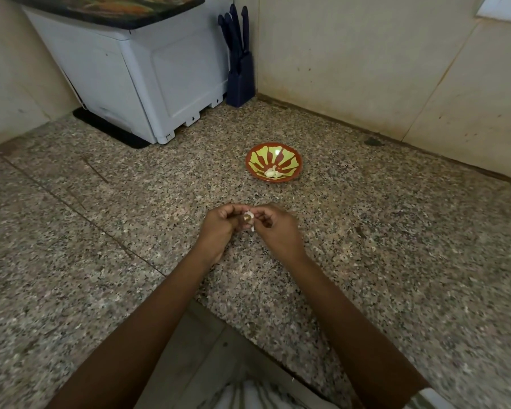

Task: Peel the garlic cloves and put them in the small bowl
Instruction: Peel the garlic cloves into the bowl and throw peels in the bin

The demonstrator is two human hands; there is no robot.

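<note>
On the counter (pixel 366 261), both hands, left (pixel 219 224) and right (pixel 278 227), pinched one clove (pixel 248 217) between their fingertips, the bowl (pixel 273 161) lying at one o'clock.

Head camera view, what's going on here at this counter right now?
A person is peeling garlic at a speckled stone counter. The left hand and the right hand pinch one garlic clove between them, with a bit of white skin hanging from it. Farther back, the small bowl sits on the counter with a few peeled cloves already in it. A knife block and a white appliance stand in the corner, untouched.
</note>
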